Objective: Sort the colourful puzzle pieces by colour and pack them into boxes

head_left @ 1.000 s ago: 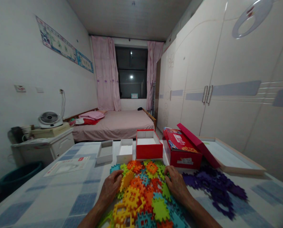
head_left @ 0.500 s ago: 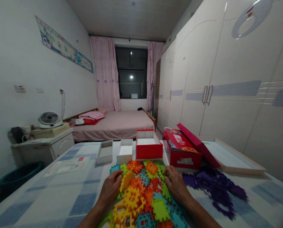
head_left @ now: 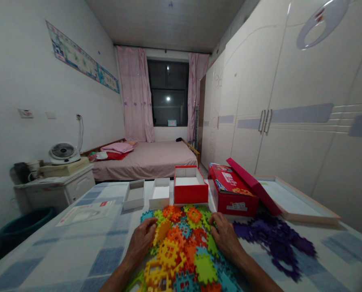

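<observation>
A heap of plastic interlocking building pieces [head_left: 181,243] in yellow, orange, green and blue lies before me, many with toothed edges and cut-out windows. My left hand [head_left: 142,235] rests against the heap's left side, its loosely bent fingers touching a yellow piece [head_left: 161,232]. On the opposite side, my right hand [head_left: 225,232] leans by a green piece [head_left: 211,244], fingers slightly bent and partly apart. Neither hand visibly grips a piece. Dark purple toothed pieces [head_left: 275,239] form a separate pile to the right of my right hand.
Behind the heap stand two small white boxes [head_left: 134,194], a red box [head_left: 191,194] with white inside and a larger red printed box [head_left: 234,190]. A red lid [head_left: 253,186] leans there beside a shallow tray [head_left: 308,217]. A paper sheet [head_left: 85,213] lies on the checked tablecloth.
</observation>
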Demonstrator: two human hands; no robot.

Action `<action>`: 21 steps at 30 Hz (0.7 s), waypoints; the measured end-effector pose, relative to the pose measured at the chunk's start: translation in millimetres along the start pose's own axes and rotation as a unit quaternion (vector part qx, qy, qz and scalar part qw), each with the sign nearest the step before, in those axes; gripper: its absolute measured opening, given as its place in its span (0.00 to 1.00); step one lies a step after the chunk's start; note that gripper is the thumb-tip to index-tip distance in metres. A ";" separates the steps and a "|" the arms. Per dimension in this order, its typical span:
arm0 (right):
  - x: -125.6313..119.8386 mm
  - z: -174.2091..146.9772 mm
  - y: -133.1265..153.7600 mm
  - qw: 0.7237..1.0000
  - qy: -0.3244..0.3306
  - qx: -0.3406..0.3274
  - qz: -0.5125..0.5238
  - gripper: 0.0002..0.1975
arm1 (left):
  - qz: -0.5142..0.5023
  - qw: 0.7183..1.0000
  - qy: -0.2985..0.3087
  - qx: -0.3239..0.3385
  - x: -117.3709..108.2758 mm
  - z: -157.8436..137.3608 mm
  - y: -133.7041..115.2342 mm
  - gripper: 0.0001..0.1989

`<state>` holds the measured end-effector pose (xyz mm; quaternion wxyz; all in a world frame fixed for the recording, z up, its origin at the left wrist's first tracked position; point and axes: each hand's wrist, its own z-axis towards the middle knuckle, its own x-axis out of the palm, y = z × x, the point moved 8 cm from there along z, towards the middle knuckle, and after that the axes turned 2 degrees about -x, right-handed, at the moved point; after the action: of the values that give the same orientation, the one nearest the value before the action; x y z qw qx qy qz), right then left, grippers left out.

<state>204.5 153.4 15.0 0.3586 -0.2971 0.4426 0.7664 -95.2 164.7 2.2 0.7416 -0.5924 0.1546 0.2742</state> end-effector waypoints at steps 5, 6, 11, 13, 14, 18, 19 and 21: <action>-2.0 1.6 3.4 1.000 0.000 -0.002 0.003 0.07 | 0.011 1.000 0.010 -0.005 1.6 0.5 1.5 0.21; -1.8 1.8 3.3 1.000 0.000 -0.003 0.001 0.07 | 0.014 1.000 0.010 -0.008 1.5 0.7 2.5 0.21; -0.7 1.4 1.8 1.000 -0.002 -0.006 -0.006 0.08 | 0.012 1.000 0.008 -0.001 1.7 1.3 5.1 0.20; -1.0 1.0 2.5 1.000 -0.001 -0.007 -0.007 0.08 | 0.011 1.000 0.008 0.005 2.2 1.3 4.9 0.20; -1.7 0.8 3.0 1.000 -0.002 -0.006 -0.007 0.08 | 0.011 1.000 0.008 0.005 2.4 1.3 4.9 0.20; -5.0 0.2 5.3 1.000 -0.007 -0.001 -0.008 0.08 | 0.011 1.000 0.008 0.002 2.8 1.2 3.6 0.20; -5.3 0.0 5.7 1.000 -0.007 -0.001 -0.007 0.08 | 0.011 1.000 0.008 0.001 2.6 1.1 3.2 0.20; -5.8 -0.4 6.1 1.000 -0.007 -0.003 -0.005 0.07 | 0.013 1.000 0.006 0.000 1.9 0.7 2.4 0.20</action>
<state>202.8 149.2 22.1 0.3650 -0.2950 0.4363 0.7677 -95.2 166.1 -0.6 0.7373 -0.5917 0.1668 0.2801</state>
